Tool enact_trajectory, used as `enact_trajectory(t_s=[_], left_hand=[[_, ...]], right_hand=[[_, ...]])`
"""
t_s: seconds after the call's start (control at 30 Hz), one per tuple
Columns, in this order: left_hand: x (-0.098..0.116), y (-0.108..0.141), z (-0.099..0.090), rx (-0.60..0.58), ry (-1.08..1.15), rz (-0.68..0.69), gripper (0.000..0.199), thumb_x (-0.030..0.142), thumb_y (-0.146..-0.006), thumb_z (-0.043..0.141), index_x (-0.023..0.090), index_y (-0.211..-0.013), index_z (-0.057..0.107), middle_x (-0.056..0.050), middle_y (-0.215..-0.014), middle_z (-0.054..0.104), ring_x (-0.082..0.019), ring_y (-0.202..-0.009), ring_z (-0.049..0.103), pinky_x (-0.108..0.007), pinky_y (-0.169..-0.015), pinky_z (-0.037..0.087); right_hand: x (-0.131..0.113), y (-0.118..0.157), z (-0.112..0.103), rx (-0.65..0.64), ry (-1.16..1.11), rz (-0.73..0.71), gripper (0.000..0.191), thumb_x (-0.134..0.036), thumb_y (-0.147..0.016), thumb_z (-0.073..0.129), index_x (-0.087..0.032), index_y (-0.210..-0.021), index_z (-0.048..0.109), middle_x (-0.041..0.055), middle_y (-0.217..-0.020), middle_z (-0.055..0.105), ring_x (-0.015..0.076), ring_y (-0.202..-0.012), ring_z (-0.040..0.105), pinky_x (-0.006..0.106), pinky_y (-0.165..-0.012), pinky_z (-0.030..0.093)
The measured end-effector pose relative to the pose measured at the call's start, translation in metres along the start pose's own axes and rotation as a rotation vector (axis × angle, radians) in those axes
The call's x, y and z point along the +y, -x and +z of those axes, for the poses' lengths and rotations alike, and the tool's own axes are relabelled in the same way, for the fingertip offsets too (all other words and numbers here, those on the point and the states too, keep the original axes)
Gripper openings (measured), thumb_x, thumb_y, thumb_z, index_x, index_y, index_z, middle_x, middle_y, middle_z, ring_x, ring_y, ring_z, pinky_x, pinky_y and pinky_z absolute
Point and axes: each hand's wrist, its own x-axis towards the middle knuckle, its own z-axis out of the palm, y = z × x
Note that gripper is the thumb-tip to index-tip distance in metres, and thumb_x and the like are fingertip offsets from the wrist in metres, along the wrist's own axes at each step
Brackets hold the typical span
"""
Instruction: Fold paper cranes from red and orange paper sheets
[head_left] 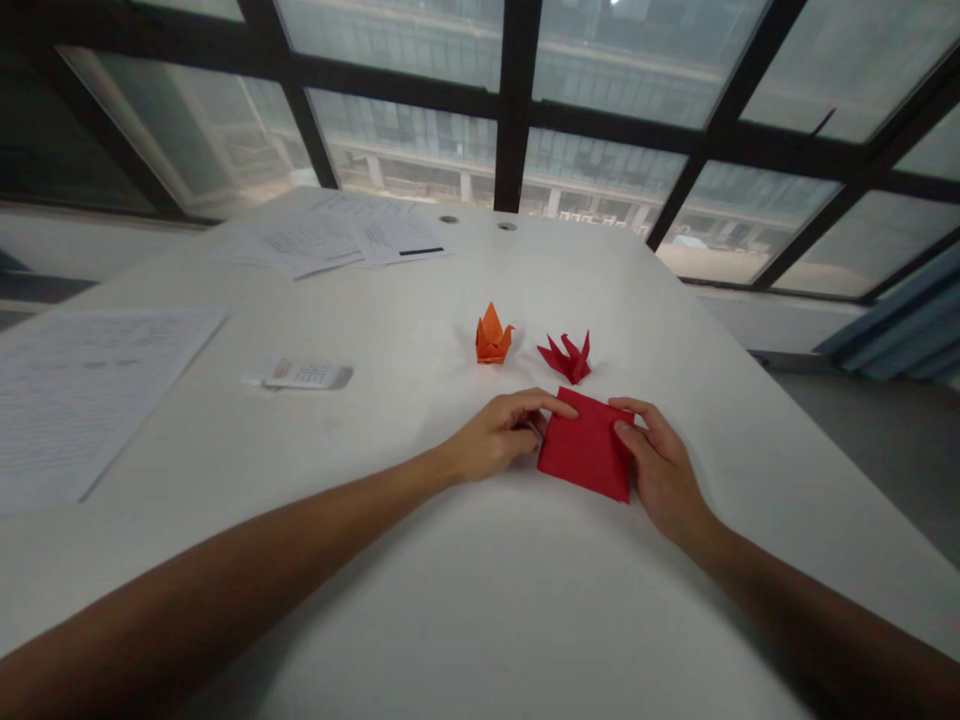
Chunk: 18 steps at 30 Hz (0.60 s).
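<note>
A folded square of red origami paper (586, 447) is held between my two hands, slightly tilted above the white table. My right hand (660, 462) grips its right edge, thumb on the front face and fingers behind. At the upper left edge, my left hand (506, 432) lays its index finger across the paper's face; its other fingers are curled and partly hidden at the left side. Just beyond the paper stands a red paper crane (570, 358) with pointed wings. Left of that crane is an orange paper crane (493, 340).
A small white packet or box (304, 374) lies on the white table (480, 610) at the left. Printed sheets (97, 390) cover the left edge, with more papers (337, 235) at the back. Dark-framed windows (517, 100) rise behind the table; a blue curtain (900, 320) hangs right.
</note>
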Motion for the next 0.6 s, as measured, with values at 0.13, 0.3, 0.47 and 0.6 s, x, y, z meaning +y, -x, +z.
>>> enact_trajectory(t_s=[0.13, 0.3, 0.47, 0.6], left_hand=[[0.0000, -0.0004, 0.0020, 0.026, -0.066, -0.017, 0.035, 0.010, -0.077, 0.061, 0.018, -0.109, 0.073, -0.004, -0.101, 0.064, -0.014, -0.080, 0.057, -0.028, -0.073, 0.045], [0.0012, -0.0019, 0.0067, 0.080, -0.172, -0.008, 0.018, 0.018, -0.086, 0.066, 0.018, -0.102, 0.074, -0.006, -0.103, 0.065, -0.013, -0.080, 0.060, -0.027, -0.072, 0.047], [-0.0021, -0.0051, 0.0063, 0.258, -0.223, 0.072, 0.016, 0.034, -0.089, 0.072, 0.018, -0.089, 0.073, -0.010, -0.131, 0.057, -0.018, -0.103, 0.062, -0.024, -0.073, 0.049], [-0.0068, -0.0062, 0.0063, 0.360, -0.109, 0.010, 0.025, 0.042, -0.091, 0.070, 0.017, -0.091, 0.066, -0.007, -0.104, 0.067, -0.017, -0.091, 0.063, -0.027, -0.076, 0.051]], right_hand=[[0.0008, -0.0011, -0.0018, -0.004, -0.010, 0.025, 0.036, -0.042, -0.087, 0.070, -0.028, -0.119, 0.064, -0.0018, -0.081, 0.073, 0.0168, -0.066, 0.064, 0.026, -0.059, 0.048], [-0.0002, -0.0005, -0.0022, 0.023, -0.006, 0.004, 0.032, -0.047, -0.089, 0.070, -0.028, -0.115, 0.069, 0.0013, -0.097, 0.077, 0.0202, -0.078, 0.069, 0.031, -0.069, 0.053], [-0.0021, 0.0022, -0.0002, -0.105, -0.166, 0.016, 0.045, -0.061, -0.099, 0.049, -0.026, -0.123, 0.063, 0.0047, -0.088, 0.077, 0.0227, -0.073, 0.070, 0.035, -0.065, 0.054], [-0.0007, 0.0047, -0.0019, -0.171, -0.030, -0.102, 0.049, -0.061, -0.100, 0.048, -0.025, -0.130, 0.060, 0.0030, -0.081, 0.074, 0.0198, -0.064, 0.066, 0.033, -0.062, 0.054]])
